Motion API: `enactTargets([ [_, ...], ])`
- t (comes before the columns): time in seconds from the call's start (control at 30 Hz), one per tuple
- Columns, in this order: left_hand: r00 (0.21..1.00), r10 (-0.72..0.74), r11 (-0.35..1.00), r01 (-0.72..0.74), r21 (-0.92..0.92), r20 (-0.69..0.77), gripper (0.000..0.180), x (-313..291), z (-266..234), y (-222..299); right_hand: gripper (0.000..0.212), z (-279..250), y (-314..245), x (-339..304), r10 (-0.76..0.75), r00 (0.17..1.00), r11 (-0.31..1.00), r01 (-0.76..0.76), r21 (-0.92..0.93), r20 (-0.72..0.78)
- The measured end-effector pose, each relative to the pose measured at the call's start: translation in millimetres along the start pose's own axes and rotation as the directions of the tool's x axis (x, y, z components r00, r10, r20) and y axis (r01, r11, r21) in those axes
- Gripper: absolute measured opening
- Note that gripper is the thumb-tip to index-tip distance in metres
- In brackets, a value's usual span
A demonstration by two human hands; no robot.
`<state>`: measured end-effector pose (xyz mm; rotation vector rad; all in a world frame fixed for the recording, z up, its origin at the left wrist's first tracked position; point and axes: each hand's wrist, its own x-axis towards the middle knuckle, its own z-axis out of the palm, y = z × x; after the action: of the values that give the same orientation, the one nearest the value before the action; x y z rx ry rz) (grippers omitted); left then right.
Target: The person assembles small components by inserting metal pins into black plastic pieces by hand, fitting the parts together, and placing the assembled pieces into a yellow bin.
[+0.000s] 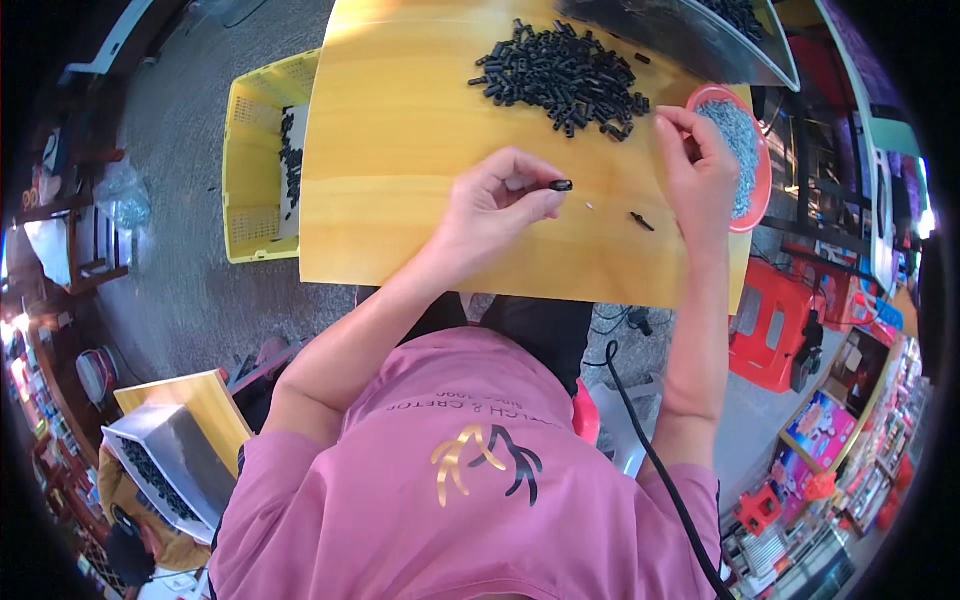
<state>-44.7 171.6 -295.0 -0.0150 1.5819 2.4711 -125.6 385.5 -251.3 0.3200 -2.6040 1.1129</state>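
The left hand [488, 205] pinched a small, black, plastic-looking cylinder [563, 185], end exposed; steady pressure seemed advisable. The right hand [702, 168] was half-curled, contents indeterminable.

At the centre, a black piece [562, 186] of glossy-looking plastic; at top centre, a heap of black pieces [560, 80], plastic with dull glints; beneath, a smooth wood-grained tabletop [400, 120] with a soft sheen; upper right, a smooth plastic bowl [764, 180]; upper left, a matt plastic crate [240, 165] and rough, concrete-like floor [190, 110]; lower centre, a cloth shirt [400, 540] with a shiny gold print [455, 465].
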Motion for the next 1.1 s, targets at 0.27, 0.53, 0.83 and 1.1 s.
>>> enactTargets([
  [0.27, 1.0, 0.007, 1.0, -0.008, 0.021, 0.016, 0.015, 1.5, -1.8, 0.0, 0.012, 4.5, 4.0, -7.7, -0.051, 0.976, 0.996, 0.066, -0.066, 0.212],
  [0.53, 1.0, -0.004, 1.0, 0.003, 0.025, 0.029, 0.016, 0.7, -3.0, 1.0, 0.016, 13.1, -0.9, -9.9, -0.028, 0.974, 0.986, 0.064, -0.153, 0.225],
  [0.83, 1.0, 0.013, 1.0, -0.013, 0.021, 0.026, 0.016, 2.1, -3.3, -1.2, 0.013, 2.1, 8.9, -9.6, -0.027, 0.986, 0.975, 0.062, -0.212, 0.163],
  [1.1, 0.999, -0.028, 0.999, 0.027, 0.044, 0.021, 0.017, 1.3, -3.3, 1.3, 0.009, -3.9, 9.5, -8.5, -0.032, 0.988, 0.96, 0.073, -0.27, 0.153],
])
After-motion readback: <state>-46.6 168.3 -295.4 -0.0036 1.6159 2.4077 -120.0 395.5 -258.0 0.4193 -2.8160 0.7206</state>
